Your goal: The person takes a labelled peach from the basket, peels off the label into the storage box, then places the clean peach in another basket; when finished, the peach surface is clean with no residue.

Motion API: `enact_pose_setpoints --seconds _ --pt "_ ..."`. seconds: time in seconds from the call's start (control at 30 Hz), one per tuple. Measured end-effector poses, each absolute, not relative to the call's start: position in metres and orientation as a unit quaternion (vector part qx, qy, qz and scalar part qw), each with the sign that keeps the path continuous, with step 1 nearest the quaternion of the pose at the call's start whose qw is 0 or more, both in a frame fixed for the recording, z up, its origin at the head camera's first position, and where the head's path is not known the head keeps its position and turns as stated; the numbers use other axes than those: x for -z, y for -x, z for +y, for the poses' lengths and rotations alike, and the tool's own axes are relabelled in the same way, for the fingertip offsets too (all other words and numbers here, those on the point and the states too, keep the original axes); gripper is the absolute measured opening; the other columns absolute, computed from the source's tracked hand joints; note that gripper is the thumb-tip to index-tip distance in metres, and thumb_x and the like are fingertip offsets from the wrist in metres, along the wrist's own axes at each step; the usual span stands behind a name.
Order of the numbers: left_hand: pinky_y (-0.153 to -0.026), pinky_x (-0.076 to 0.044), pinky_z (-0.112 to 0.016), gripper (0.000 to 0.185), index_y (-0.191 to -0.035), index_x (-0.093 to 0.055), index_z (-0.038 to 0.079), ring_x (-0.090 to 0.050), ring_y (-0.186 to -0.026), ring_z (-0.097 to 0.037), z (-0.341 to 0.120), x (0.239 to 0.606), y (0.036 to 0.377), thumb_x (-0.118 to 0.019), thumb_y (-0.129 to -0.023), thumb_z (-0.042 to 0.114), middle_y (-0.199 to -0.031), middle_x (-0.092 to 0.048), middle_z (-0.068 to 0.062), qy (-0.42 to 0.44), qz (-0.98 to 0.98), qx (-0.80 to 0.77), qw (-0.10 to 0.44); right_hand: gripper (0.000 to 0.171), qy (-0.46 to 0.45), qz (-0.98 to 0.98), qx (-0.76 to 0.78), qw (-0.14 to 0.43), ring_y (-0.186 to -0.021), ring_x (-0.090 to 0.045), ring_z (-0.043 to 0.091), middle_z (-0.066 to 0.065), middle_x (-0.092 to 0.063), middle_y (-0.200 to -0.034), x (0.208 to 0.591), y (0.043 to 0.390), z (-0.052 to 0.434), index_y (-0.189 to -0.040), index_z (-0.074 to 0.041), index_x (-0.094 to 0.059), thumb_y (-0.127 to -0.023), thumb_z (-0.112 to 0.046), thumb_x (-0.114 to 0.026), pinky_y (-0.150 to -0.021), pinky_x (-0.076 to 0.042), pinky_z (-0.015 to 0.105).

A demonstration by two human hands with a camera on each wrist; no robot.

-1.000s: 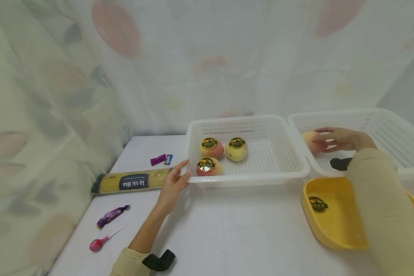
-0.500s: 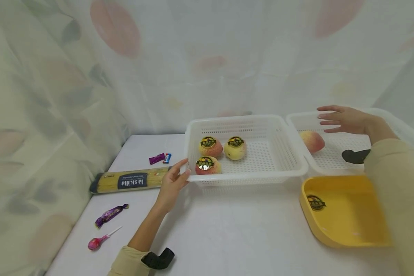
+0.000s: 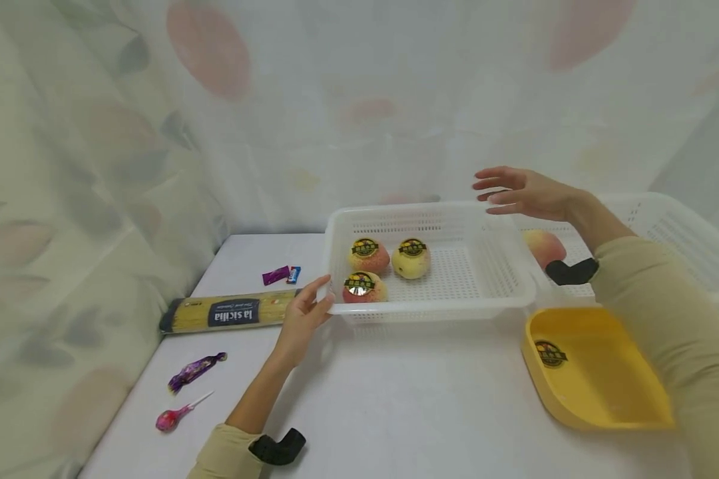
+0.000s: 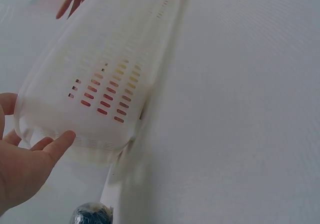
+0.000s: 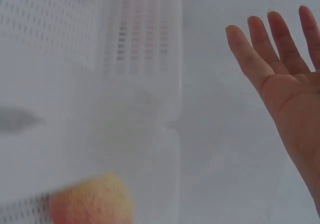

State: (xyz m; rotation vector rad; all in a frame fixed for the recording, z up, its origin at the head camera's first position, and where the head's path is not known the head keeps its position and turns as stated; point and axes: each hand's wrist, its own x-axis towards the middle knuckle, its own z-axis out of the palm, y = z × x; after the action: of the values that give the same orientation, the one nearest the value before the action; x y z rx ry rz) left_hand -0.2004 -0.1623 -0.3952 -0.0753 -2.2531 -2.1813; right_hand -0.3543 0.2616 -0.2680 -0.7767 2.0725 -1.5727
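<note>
Right hand (image 3: 530,193) has lifted above the basket's (image 3: 431,307) far rim.

The head view looks forward and down from well back, taking in the whole white basket (image 3: 431,263). The left wrist view sits low and close at that basket's (image 4: 100,84) near left corner, facing along its side. The right wrist view looks down, close, over the basket's (image 5: 145,39) far right corner. All three share this basket.
</note>
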Motion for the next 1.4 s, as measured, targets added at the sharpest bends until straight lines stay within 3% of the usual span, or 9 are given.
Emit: enact_pose_setpoints --seconds 0.23,0.5,0.83,0.97,1.13,1.4 --pt "-0.095 -0.047 -0.037 0.047 -0.142 -0.043 0.009 -0.047 -0.124 -0.034 -0.158 0.397 0.201 -0.056 -0.098 0.019 -0.152 -0.028 -0.010 0.031 -0.715 0.698 0.003 0.064 0.316 0.753 0.518 0.254 -0.136 -0.030 0.034 0.013 -0.024 -0.152 0.292 0.345 0.202 -0.147 -0.005 -0.028 -0.092 -0.003 -0.061 -0.104 -0.039 0.040" --pt "-0.096 -0.046 -0.037 0.048 -0.143 -0.041 0.009 -0.045 -0.126 -0.034 -0.158 0.397 0.201 -0.056 -0.098 0.018 -0.153 -0.026 -0.009 0.040 -0.712 0.701 0.006 0.064 0.368 0.741 0.482 0.289 -0.132 -0.035 0.039 0.016 -0.034 -0.147 0.319 0.328 0.142 -0.143 0.000 -0.036 -0.087 -0.005 -0.067 -0.104 -0.039 0.042" --pt "-0.094 -0.047 -0.035 0.049 -0.143 -0.042 0.009 -0.046 -0.125 -0.034 -0.160 0.399 0.201 -0.056 -0.098 0.019 -0.152 -0.029 -0.010 0.035 -0.713 0.700 0.007 0.068 0.408 0.746 0.444 0.282 -0.129 -0.039 0.037 0.015 -0.042 -0.144 0.344 0.316 0.092 -0.142 -0.001 -0.039 -0.083 -0.006 -0.073 -0.105 -0.033 0.056" --pt "-0.093 -0.048 -0.035 0.049 -0.143 -0.042 0.009 -0.046 -0.125 -0.034 -0.160 0.399 0.201 -0.056 -0.098 0.020 -0.151 -0.030 -0.009 0.036 -0.713 0.700 0.010 0.073 0.397 0.770 0.421 0.267 -0.127 -0.042 0.029 0.011 -0.045 -0.140 0.352 0.313 0.078 -0.142 -0.003 -0.040 -0.079 -0.009 -0.077 -0.107 -0.033 0.051" --pt "-0.094 -0.048 -0.035 0.049 -0.143 -0.043 0.009 -0.047 -0.124 -0.034 -0.159 0.398 0.200 -0.057 -0.097 0.019 -0.152 -0.029 -0.009 0.040 -0.709 0.705 0.007 0.075 0.371 0.810 0.383 0.246 -0.129 -0.039 0.027 0.007 -0.037 -0.143 0.358 0.309 0.068 -0.143 -0.010 -0.042 -0.078 -0.011 -0.079 -0.106 -0.036 0.042" --pt "-0.095 -0.047 -0.037 0.048 -0.143 -0.042 0.009 -0.048 -0.123 -0.034 -0.157 0.397 0.199 -0.057 -0.097 0.019 -0.153 -0.027 -0.010 0.041 -0.711 0.702 0.003 0.068 0.383 0.838 0.331 0.204 -0.127 -0.039 0.025 0.011 -0.042 -0.140 0.365 0.305 0.060 -0.141 -0.013 -0.044 -0.081 -0.011 -0.076 -0.106 -0.035 0.043"
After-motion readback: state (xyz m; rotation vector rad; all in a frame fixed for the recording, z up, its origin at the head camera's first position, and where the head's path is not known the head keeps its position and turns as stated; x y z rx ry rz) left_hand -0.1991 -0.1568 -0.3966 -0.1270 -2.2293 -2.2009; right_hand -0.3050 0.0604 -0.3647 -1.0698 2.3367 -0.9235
